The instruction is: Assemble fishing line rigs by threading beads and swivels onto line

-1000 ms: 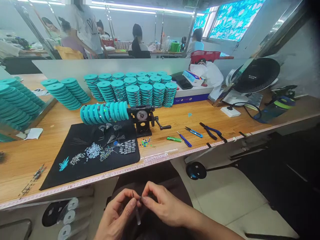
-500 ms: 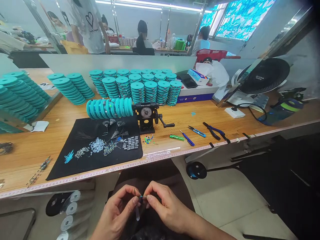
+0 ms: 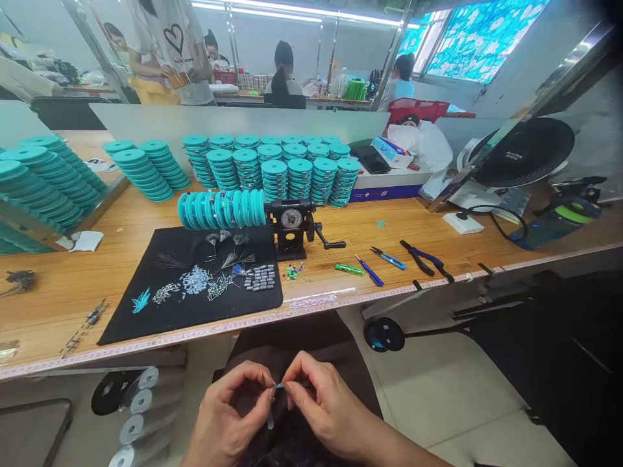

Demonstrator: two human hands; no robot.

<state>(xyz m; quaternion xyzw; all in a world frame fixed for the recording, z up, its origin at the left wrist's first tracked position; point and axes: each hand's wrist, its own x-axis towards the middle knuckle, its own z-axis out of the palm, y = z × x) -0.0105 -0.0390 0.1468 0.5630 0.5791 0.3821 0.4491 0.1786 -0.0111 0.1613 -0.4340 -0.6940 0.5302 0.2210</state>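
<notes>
Strip lights run along the ceiling of a long room. High on the right, a window is covered by a blue-and-white floral blind. A pale partition rises behind the wooden counter, and more benches stand along the far wall. Pale tiles cover the floor; a black chair sits at left.

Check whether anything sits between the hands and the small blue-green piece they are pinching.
Nothing visible does. The left hand and right hand meet at the small blue-green piece, their fingertips closed around it. A clear slender piece hangs below it, not between the piece and either hand.
</notes>
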